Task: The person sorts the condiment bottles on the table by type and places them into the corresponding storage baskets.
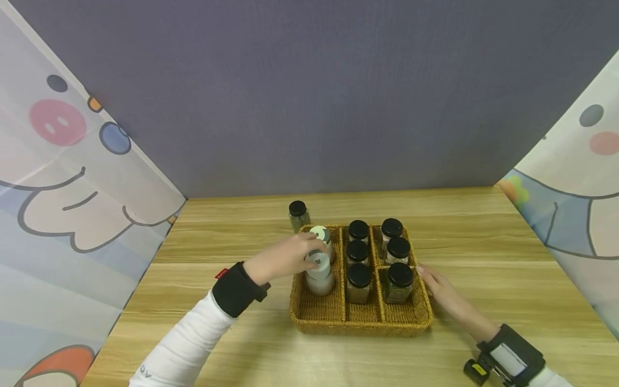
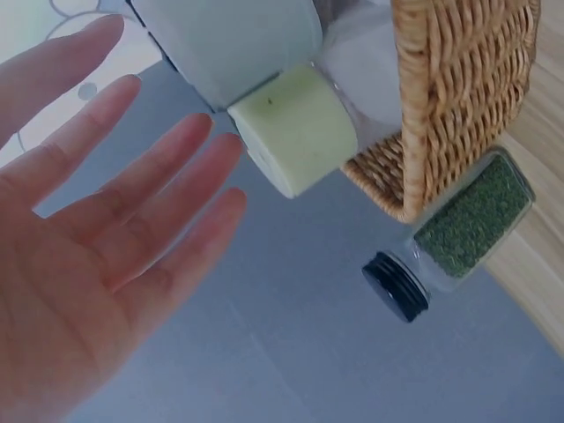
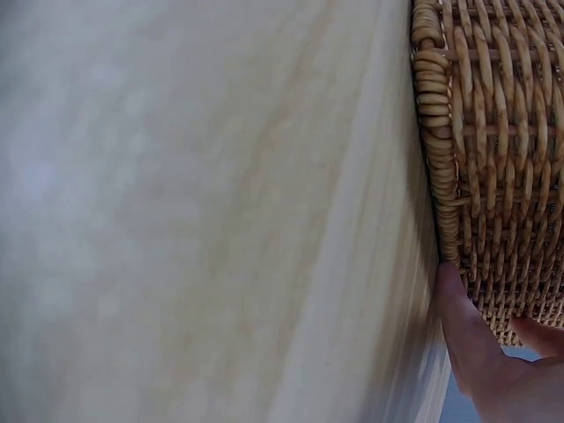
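A wicker basket (image 1: 358, 327) with compartments stands on the wooden table. My left hand (image 1: 290, 257) hovers over its left compartment, beside a white-capped jar (image 1: 320, 280) and a second jar with a pale cap (image 1: 319, 233) behind it. In the left wrist view, the fingers (image 2: 176, 225) are spread and extended, with a gap between them and the yellowish-green cap (image 2: 304, 128). At the basket's right side, my right hand (image 1: 447, 295) touches the wicker wall (image 3: 502, 167) with extended fingers, one fingertip low at the bottom edge in the right wrist view.
Black-lidded jars (image 1: 359, 275) line the middle compartment, and more black-lidded jars (image 1: 400, 275) fill the right-hand ones. Behind the basket's back left corner stands a black-lidded jar of green flakes (image 1: 299, 217). A grey wall (image 1: 309, 97) rises at the table's back edge, with printed cartoon panels on both sides.
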The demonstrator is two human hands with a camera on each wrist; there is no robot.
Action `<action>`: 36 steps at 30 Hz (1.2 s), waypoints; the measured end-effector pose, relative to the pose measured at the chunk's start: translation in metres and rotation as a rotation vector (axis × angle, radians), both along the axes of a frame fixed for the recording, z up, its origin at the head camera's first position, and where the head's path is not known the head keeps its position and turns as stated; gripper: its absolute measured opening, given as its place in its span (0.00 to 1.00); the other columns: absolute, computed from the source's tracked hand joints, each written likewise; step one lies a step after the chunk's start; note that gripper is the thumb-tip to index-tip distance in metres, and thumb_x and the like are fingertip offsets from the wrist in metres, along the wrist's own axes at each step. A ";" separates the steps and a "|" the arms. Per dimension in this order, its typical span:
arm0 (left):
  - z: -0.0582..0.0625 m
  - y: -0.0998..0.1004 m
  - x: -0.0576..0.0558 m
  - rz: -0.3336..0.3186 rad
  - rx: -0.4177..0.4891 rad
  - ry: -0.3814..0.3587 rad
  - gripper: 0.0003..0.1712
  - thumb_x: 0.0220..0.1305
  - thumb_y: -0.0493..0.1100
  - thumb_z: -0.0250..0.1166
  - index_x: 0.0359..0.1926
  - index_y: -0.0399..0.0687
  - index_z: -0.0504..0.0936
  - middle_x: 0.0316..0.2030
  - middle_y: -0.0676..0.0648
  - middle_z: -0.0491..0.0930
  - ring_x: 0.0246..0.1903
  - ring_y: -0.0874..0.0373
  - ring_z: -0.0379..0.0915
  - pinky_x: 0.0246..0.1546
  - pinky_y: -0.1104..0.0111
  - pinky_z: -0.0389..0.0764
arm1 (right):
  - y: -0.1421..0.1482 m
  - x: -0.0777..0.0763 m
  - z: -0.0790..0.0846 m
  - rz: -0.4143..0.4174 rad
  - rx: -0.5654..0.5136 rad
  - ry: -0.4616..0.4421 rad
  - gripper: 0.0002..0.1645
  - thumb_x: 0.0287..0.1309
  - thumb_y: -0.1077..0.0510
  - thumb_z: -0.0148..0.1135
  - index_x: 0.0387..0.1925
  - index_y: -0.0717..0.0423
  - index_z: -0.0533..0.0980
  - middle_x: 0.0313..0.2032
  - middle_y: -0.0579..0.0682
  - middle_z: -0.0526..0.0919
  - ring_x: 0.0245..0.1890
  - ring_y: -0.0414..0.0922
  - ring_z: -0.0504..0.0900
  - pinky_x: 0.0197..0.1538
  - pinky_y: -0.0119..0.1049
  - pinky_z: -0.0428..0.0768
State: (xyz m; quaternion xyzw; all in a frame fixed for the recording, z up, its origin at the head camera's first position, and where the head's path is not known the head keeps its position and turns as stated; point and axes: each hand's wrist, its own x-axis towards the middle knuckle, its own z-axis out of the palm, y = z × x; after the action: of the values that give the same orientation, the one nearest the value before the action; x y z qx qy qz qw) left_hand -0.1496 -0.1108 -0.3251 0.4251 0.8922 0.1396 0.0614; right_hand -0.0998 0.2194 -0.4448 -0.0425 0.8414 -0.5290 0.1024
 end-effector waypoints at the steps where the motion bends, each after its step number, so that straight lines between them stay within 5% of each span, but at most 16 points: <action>1: 0.001 -0.001 -0.001 0.014 0.004 -0.011 0.16 0.52 0.39 0.65 0.45 0.44 0.78 0.40 0.47 0.74 0.36 0.57 0.72 0.33 0.73 0.75 | 0.000 0.000 0.000 0.000 0.000 0.001 0.38 0.67 0.46 0.32 0.60 0.77 0.50 0.60 0.74 0.50 0.61 0.67 0.48 0.59 0.61 0.50; 12: 0.004 -0.014 -0.015 0.177 0.004 0.138 0.16 0.53 0.41 0.64 0.44 0.42 0.77 0.40 0.45 0.78 0.32 0.55 0.76 0.28 0.70 0.77 | 0.000 0.001 0.002 0.001 0.012 -0.018 0.38 0.67 0.45 0.32 0.60 0.78 0.49 0.60 0.75 0.49 0.60 0.68 0.47 0.59 0.60 0.50; 23: -0.003 -0.027 -0.037 0.290 0.086 0.056 0.14 0.54 0.37 0.62 0.43 0.41 0.77 0.35 0.43 0.80 0.28 0.57 0.76 0.26 0.71 0.76 | 0.000 0.000 0.001 0.000 0.003 -0.023 0.39 0.67 0.45 0.32 0.60 0.79 0.49 0.60 0.75 0.48 0.61 0.68 0.46 0.59 0.60 0.50; 36: -0.011 -0.036 -0.061 0.426 0.121 0.034 0.17 0.56 0.39 0.61 0.47 0.40 0.76 0.41 0.39 0.77 0.31 0.53 0.75 0.28 0.68 0.76 | 0.001 0.000 0.000 -0.014 -0.023 -0.052 0.38 0.67 0.46 0.34 0.61 0.77 0.49 0.61 0.74 0.48 0.60 0.67 0.51 0.57 0.58 0.59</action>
State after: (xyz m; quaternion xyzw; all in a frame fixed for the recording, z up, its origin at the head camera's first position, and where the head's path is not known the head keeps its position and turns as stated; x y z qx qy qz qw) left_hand -0.2109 -0.1464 -0.3364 0.2323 0.9528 0.1954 -0.0104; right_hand -0.0998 0.2200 -0.4451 -0.0240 0.8327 -0.5400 0.1202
